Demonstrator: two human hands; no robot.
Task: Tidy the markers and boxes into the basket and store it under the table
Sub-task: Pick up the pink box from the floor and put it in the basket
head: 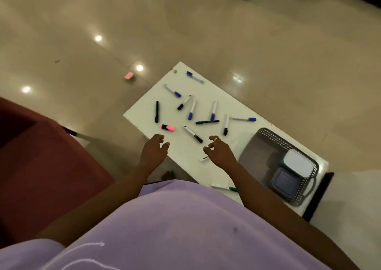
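I have both hands over the white rectangular table (144,113), and neither one holds anything. I take my bearings from the grey perforated plastic basket (288,144) at one end of the table.

Two boxes lie inside the basket, against the wall farthest from the hands. One is a teal box with a white lid (298,163). Touching it, on the side nearer the person, is a blue-grey square box (285,182).

The right hand (219,152) hangs just beside the basket's rim with its fingers loosely curled and slack. A ring shows on one finger. A small white marker end (204,158) peeks out from under this hand, on the side away from the basket; I cannot tell whether it touches the hand.

The left hand (154,152) is farther from the basket, at the table's edge, relaxed and empty too.

A white marker with a black cap (193,134) lies just past both sets of fingertips, in the gap between the hands, touching neither. The pink highlighter (168,127) lies farther from the basket, near the left hand's fingers but apart from them.

More markers are scattered beyond. There is a dark green marker (207,122), several blue-capped ones, and a slim black marker (156,111), which is well away from the basket. A green-capped white marker (223,187) lies near the basket beside the right forearm.
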